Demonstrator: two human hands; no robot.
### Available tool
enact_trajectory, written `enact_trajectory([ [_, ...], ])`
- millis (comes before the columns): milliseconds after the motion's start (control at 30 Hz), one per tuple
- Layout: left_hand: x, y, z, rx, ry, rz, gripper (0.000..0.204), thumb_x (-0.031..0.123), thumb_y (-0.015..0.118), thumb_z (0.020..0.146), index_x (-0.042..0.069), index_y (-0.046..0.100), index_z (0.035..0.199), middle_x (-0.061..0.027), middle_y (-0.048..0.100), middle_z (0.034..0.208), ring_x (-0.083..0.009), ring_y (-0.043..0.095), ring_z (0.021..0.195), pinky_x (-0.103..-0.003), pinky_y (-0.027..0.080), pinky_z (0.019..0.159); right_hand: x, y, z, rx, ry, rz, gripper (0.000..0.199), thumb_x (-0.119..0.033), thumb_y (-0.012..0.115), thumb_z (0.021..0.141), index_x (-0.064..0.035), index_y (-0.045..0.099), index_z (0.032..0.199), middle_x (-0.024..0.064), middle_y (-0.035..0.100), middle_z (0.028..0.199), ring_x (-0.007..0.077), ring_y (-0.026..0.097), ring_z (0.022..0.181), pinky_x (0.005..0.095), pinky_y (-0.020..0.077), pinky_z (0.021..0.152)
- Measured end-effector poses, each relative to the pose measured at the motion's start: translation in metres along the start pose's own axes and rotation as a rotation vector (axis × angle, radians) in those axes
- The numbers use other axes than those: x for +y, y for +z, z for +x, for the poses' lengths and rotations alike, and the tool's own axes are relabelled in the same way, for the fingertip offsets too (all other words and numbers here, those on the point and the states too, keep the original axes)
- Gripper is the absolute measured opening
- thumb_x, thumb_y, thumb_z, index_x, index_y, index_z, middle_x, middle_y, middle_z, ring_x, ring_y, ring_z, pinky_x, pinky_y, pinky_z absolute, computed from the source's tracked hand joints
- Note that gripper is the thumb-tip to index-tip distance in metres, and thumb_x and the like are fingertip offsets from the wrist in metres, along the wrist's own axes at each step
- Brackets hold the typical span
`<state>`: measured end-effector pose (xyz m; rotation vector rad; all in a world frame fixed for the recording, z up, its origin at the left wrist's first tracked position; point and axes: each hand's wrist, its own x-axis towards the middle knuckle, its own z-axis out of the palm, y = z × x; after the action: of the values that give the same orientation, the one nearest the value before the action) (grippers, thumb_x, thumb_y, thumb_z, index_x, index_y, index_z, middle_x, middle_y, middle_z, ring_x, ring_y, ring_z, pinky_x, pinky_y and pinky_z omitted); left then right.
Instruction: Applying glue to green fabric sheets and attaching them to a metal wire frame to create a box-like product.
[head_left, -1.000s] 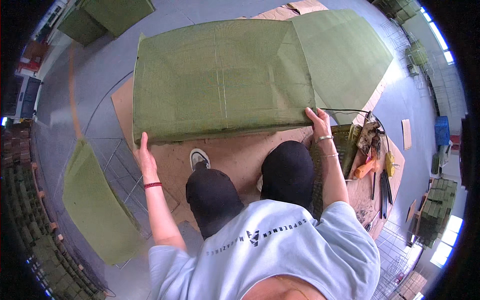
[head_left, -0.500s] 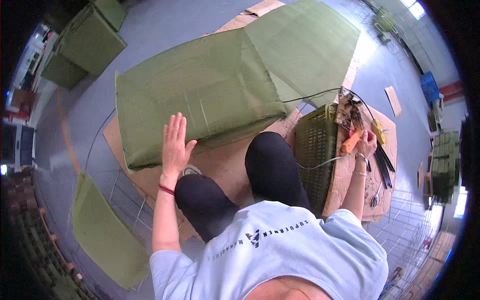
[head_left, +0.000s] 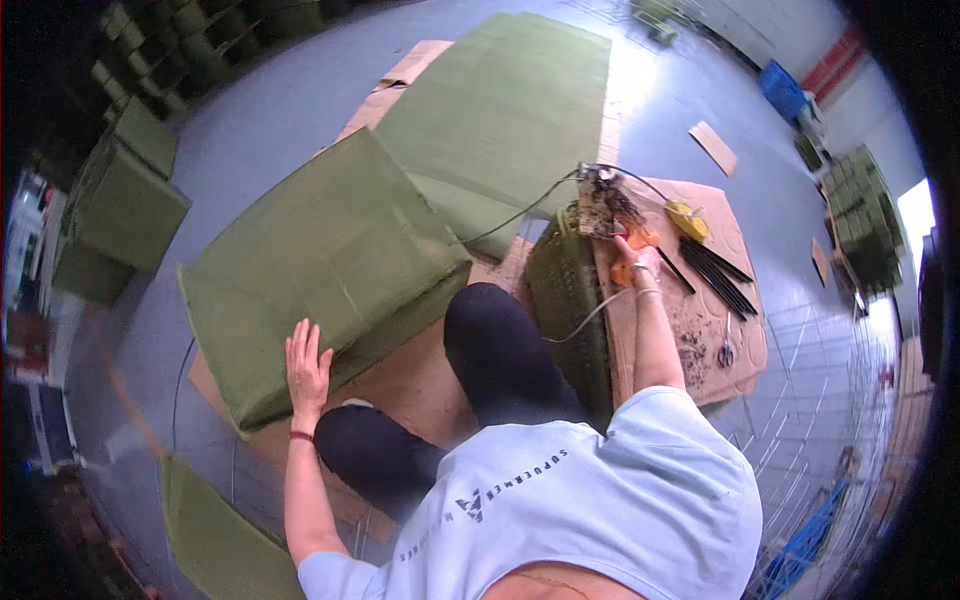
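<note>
My left hand (head_left: 308, 372) lies with fingers outstretched against the near side of a large green box-shaped piece (head_left: 310, 265); it holds nothing. At the right, my right hand (head_left: 640, 262) is closed around an orange-handled tool (head_left: 634, 246). The tool's far end reaches a blackened, residue-covered plate (head_left: 597, 205), and its tip is hard to make out. This plate sits on cardboard (head_left: 635, 345) over a green crate (head_left: 572, 300). Several thin black sticks (head_left: 715, 272), a yellow object (head_left: 687, 222) with a cord and a pair of scissors (head_left: 726, 352) lie beside my right hand.
Beyond the box, a wide green sheet (head_left: 500, 110) covers part of the floor cardboard. A cable (head_left: 520, 212) runs from the plate toward the box. Another green panel (head_left: 215, 535) lies at lower left. Stacked green pieces (head_left: 130, 215) stand far left, wire racks at right.
The view has swung to the right. My left hand now lies lower on the box's near side. My right hand keeps the orange-handled tool and has moved it closer to the blackened plate.
</note>
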<state>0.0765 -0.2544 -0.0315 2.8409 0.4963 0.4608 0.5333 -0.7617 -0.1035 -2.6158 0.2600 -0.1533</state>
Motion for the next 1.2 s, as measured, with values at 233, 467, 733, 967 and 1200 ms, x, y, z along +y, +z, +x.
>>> enact_trajectory([
  [233, 0.003, -0.010, -0.013, 0.207, -0.166, -0.224, 0.030, 0.015, 0.074, 0.075, 0.003, 0.062, 0.100, -0.0117, 0.055, 0.120, -0.0316, 0.050, 0.115, -0.041, 0.042, 0.098, 0.019, -0.018, 0.012, -0.536, 0.361, 0.902, 0.041, -0.036, 0.082, 0.069, -0.0094, 0.064, 0.094, 0.0021, 0.061, 0.076, 0.0152, 0.058, 0.063, 0.0284, 0.0473, 0.054],
  [467, 0.002, -0.022, -0.010, 0.270, -0.003, -0.056, 0.017, 0.009, 0.073, 0.070, 0.007, 0.063, 0.084, -0.0041, 0.055, 0.087, -0.0229, 0.055, 0.087, -0.036, 0.045, 0.077, -0.013, -0.052, -0.045, -0.666, 0.059, 1.273, 0.035, -0.017, 0.071, 0.081, -0.0053, 0.055, 0.111, 0.0073, 0.063, 0.090, 0.0194, 0.062, 0.073, 0.0294, 0.0517, 0.060],
  [733, -0.001, -0.012, -0.024, 0.311, 0.239, 0.119, 0.019, 0.008, 0.061, 0.072, 0.004, 0.065, 0.090, -0.0033, 0.055, 0.085, -0.0201, 0.056, 0.083, -0.033, 0.048, 0.071, -0.229, -0.084, -0.140, -0.952, -0.554, 0.838, 0.052, -0.002, 0.071, 0.078, 0.0002, 0.046, 0.124, 0.0114, 0.061, 0.110, 0.0211, 0.064, 0.089, 0.0346, 0.0552, 0.075],
  [967, 0.000, -0.007, -0.032, 0.314, 0.257, 0.170, 0.023, 0.009, 0.061, 0.073, 0.005, 0.063, 0.095, -0.0027, 0.055, 0.088, -0.0186, 0.055, 0.088, -0.031, 0.048, 0.075, -0.341, -0.040, -0.233, -1.135, -0.850, 0.291, 0.050, -0.014, 0.079, 0.074, 0.0051, 0.054, 0.112, 0.0097, 0.066, 0.090, 0.0159, 0.064, 0.080, 0.0301, 0.0518, 0.073],
  [1200, 0.002, -0.003, -0.038, 0.260, 0.240, 0.147, 0.028, 0.009, 0.061, 0.074, 0.006, 0.064, 0.101, -0.0042, 0.057, 0.093, -0.0213, 0.055, 0.094, -0.035, 0.048, 0.079, -0.364, -0.027, -0.261, -1.069, -1.108, 0.201, 0.049, -0.027, 0.079, 0.072, 0.0048, 0.059, 0.104, 0.0137, 0.066, 0.079, 0.0198, 0.063, 0.069, 0.0341, 0.0494, 0.069],
])
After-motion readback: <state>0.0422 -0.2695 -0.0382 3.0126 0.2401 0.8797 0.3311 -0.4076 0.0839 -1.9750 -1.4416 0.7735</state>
